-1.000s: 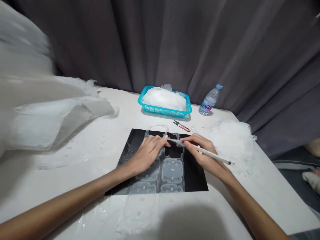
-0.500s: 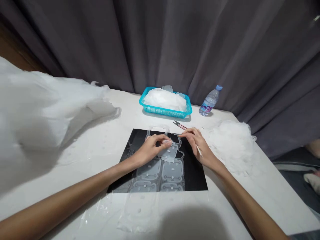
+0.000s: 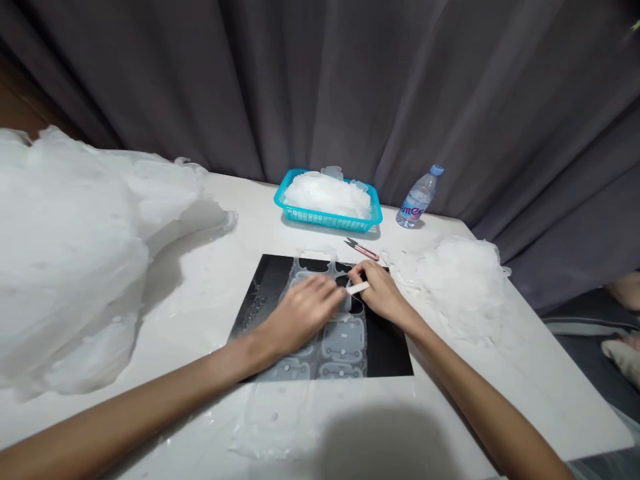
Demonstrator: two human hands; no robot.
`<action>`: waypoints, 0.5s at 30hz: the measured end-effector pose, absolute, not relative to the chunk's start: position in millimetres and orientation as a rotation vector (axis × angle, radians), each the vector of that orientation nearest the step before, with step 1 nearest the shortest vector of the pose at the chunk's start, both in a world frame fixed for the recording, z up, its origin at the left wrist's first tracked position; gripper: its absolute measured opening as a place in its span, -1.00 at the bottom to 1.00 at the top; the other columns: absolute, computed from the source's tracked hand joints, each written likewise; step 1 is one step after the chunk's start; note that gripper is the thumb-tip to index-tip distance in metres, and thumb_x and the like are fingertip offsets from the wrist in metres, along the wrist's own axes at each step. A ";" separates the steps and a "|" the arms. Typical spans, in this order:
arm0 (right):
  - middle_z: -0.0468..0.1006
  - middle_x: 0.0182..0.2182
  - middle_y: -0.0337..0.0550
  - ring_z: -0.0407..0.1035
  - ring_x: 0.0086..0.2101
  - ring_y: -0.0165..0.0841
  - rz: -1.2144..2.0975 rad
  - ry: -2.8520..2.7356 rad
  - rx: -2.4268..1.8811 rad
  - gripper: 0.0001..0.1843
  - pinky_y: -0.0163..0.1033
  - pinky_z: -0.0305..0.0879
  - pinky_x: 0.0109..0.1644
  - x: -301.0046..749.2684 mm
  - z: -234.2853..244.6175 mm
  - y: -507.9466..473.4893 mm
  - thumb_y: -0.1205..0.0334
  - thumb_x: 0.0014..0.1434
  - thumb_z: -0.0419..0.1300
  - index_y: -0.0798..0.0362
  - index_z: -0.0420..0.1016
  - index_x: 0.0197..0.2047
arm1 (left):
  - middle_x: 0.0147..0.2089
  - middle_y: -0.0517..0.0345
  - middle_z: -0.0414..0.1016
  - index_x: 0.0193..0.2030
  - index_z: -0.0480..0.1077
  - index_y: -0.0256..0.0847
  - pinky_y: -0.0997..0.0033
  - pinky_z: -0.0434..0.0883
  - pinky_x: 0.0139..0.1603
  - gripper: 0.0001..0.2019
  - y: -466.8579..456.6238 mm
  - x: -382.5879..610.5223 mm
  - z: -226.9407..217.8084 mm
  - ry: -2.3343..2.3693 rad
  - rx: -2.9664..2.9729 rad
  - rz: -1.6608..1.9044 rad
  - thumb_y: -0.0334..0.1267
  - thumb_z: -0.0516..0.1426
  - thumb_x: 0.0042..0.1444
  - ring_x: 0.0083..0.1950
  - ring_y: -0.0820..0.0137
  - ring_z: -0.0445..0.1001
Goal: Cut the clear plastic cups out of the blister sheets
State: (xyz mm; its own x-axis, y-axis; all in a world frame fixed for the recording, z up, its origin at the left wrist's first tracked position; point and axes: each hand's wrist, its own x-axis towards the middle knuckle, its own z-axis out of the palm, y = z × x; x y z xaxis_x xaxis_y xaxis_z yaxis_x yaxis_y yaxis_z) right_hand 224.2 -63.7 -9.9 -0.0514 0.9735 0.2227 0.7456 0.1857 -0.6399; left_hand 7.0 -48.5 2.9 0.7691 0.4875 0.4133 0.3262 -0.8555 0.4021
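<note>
A black mat (image 3: 390, 347) lies in the middle of the white table (image 3: 500, 393). On it rests a clear plastic sheet (image 3: 343, 340) of rounded die-cut pieces. My left hand (image 3: 305, 313) lies on the sheet with its fingers together, pressing it down. My right hand (image 3: 383, 293) is closed around a thin white stick-like tool (image 3: 358, 289), whose tip meets the sheet near my left fingertips.
A turquoise basket (image 3: 327, 217) heaped with clear pieces stands at the back. Beside it are a small water bottle (image 3: 417, 200) and pink thread snips (image 3: 363, 249). Clear plastic scraps (image 3: 460, 280) pile up at right; a big white plastic heap (image 3: 65, 253) fills the left. Grey curtain behind.
The tool, earlier long and pointing right, now shows only a short end at my right fingers. Both hands moved closer together over the sheet. The white heap at left settled.
</note>
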 end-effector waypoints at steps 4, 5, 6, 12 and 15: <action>0.55 -0.14 0.08 0.38 0.01 -0.06 0.346 -1.762 -1.716 -0.83 0.07 0.27 0.15 226.4 -20.8 -54.7 0.30 0.38 0.04 0.00 0.41 -0.25 | -0.12 0.03 0.56 -0.03 0.45 -0.12 0.23 0.52 0.08 -0.74 -65.0 0.9 8.0 0.386 2.590 0.738 -0.28 -0.07 0.51 0.00 0.24 0.58; 0.56 -0.13 0.06 0.39 0.02 -0.07 0.343 -1.760 -1.710 -0.85 0.06 0.27 0.17 228.3 -20.1 -54.2 0.28 0.38 0.06 0.00 0.41 -0.24 | -0.12 0.05 0.55 -0.01 0.43 -0.12 0.28 0.53 0.00 -0.77 -65.0 -0.2 9.4 0.463 2.439 0.750 -0.21 -0.05 0.52 -0.07 0.28 0.59; 0.57 -0.12 0.04 0.39 0.03 -0.08 0.344 -1.760 -1.700 -0.86 0.04 0.27 0.17 230.8 -18.1 -54.8 0.25 0.39 0.07 0.00 0.41 -0.23 | -0.13 0.08 0.54 0.00 0.40 -0.12 0.32 0.54 -0.10 -0.78 -63.3 -0.8 11.0 0.562 2.256 0.756 -0.14 -0.03 0.52 -0.15 0.32 0.58; 0.59 -0.12 -0.05 0.45 -0.07 -0.16 0.365 -1.666 -1.596 -0.69 -0.07 0.31 0.06 247.4 2.3 -70.7 0.02 0.49 0.01 -0.01 0.49 -0.10 | -0.45 0.28 0.37 -0.11 0.41 -0.15 0.48 0.40 -0.43 -0.70 -44.5 2.9 24.4 0.704 1.437 0.634 0.06 0.19 0.35 -0.46 0.45 0.42; 0.62 -0.22 -0.11 0.44 -0.12 -0.17 0.419 -1.713 -1.568 -0.64 -0.09 0.29 0.01 248.0 3.8 -78.3 -0.02 0.50 0.00 -0.03 0.53 -0.16 | -0.19 0.09 0.58 -0.08 0.46 -0.21 0.29 0.57 -0.09 -0.73 -43.2 5.7 31.9 0.585 1.129 0.620 -0.04 0.26 0.32 -0.19 0.30 0.62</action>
State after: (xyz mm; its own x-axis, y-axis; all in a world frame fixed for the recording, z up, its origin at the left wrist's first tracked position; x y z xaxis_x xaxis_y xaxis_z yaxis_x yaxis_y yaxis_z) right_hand 248.0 -78.3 3.8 0.0453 0.9496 0.3100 0.6995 0.1914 -0.6885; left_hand 5.7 -43.2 31.9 0.6937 0.7113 -0.1131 -0.1541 0.2999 0.9414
